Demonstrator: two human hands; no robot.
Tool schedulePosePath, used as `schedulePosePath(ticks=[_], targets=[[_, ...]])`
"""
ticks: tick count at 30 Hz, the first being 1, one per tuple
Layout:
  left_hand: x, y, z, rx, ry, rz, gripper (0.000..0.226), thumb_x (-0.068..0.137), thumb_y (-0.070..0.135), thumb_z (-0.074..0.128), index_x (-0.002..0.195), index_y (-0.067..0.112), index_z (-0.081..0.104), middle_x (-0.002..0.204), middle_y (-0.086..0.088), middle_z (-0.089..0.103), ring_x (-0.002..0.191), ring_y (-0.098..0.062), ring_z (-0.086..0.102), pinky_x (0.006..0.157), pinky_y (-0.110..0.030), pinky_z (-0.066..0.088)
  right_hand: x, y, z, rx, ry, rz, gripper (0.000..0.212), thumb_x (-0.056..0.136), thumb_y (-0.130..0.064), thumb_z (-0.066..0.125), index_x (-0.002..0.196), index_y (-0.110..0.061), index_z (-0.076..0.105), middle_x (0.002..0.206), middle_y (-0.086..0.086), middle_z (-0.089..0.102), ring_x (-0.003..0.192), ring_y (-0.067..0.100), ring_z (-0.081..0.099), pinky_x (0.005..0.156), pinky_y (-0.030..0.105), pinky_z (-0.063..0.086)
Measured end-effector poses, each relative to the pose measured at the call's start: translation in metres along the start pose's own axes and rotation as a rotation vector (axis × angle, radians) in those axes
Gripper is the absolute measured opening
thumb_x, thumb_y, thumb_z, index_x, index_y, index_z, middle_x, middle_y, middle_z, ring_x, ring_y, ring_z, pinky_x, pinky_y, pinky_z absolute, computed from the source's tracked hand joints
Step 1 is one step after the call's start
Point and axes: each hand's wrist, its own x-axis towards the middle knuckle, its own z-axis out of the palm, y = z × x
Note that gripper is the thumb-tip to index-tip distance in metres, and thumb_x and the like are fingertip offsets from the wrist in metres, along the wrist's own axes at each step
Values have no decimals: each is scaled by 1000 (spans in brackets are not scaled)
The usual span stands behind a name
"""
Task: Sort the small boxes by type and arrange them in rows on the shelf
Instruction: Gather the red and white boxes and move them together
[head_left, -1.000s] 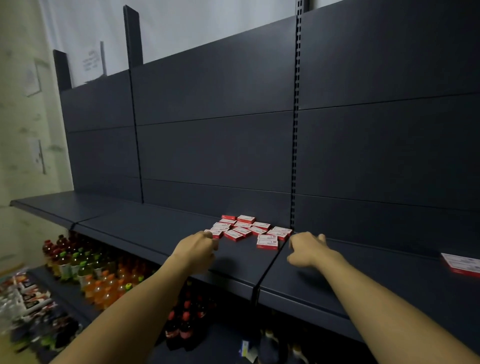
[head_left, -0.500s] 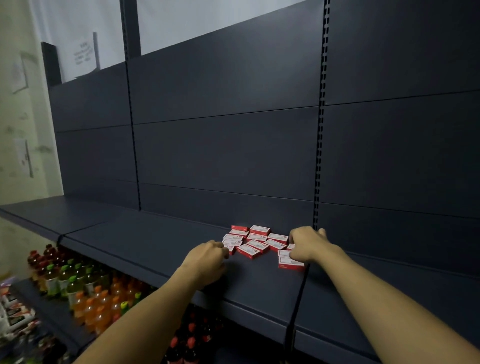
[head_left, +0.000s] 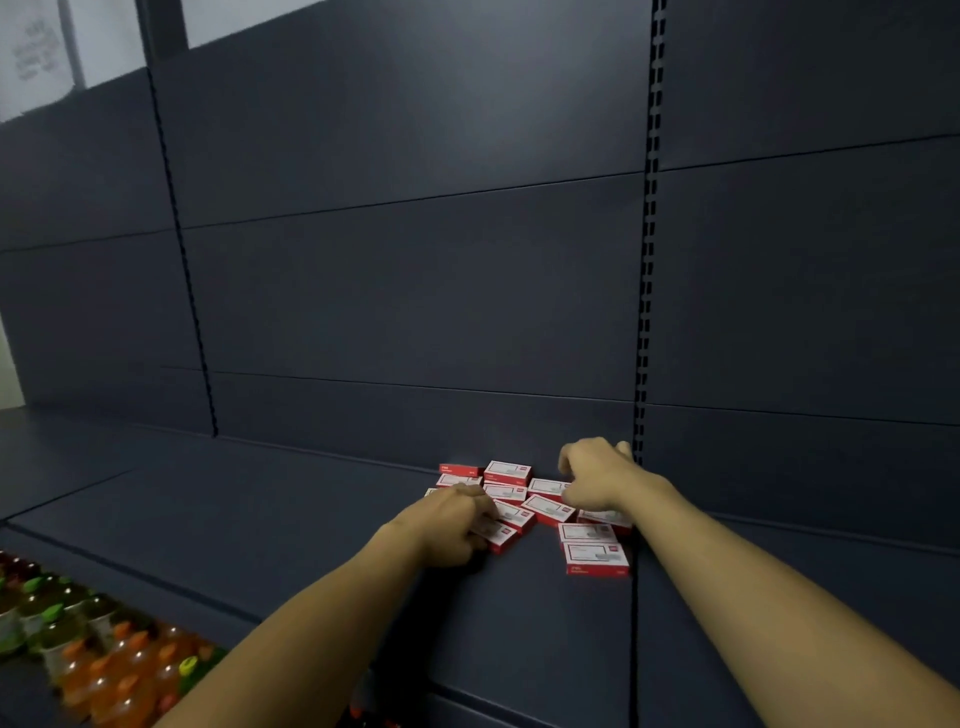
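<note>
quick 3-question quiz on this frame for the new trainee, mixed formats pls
1. True or false: the red-and-white boxes already stand in neat rows on the shelf.
2. Multiple choice: where is the left hand? A) on the near-left edge of the box cluster, B) flat on the back panel, C) down among the bottles.
3. Short answer: what sits on the lower level at bottom left?

Key
1. False: they lie loosely scattered at mixed angles.
2. A. The right hand is at the cluster's far-right side.
3. Drink bottles, with orange and green caps.
</note>
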Motion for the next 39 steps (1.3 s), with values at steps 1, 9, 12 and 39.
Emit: schedulePosePath(ticks=[1, 9, 12, 39], targets=[[3, -1, -1, -11, -14, 4, 50, 90, 20, 64, 138, 23, 54, 134, 6, 51, 124, -15, 50, 106, -29, 42, 2, 0, 0, 0, -11, 4, 34, 84, -11, 55, 116, -13, 65, 113, 6, 66, 104, 24, 55, 100, 39, 33], [16, -5, -12, 13, -109, 67, 39, 79, 33, 74, 115, 19, 64, 118, 1, 56, 105, -20, 56, 92, -36, 52, 15, -16, 12, 24, -103, 53, 35, 84, -10, 58, 117, -20, 62, 118, 2, 59, 116, 27, 44, 103, 39, 32], [15, -11, -18, -51, -99, 47, 49, 75, 33, 79, 119, 18, 62, 115, -1, 63, 100, -20, 61, 88, -34, 54, 18, -24, 19, 55, -145, 80, 38, 81, -12, 57, 115, -27, 63, 119, 0, 56, 122, 31, 42, 104, 39, 37], [-8, -123, -54, 123, 308, 237, 45, 88, 42, 69, 127, 23, 60, 123, 7, 55, 105, -13, 57, 81, -28, 50, 12, -95, 45, -30, 176, 59, 53, 81, -38, 77, 127, -18, 63, 119, -3, 53, 117, 19, 50, 101, 32, 43]])
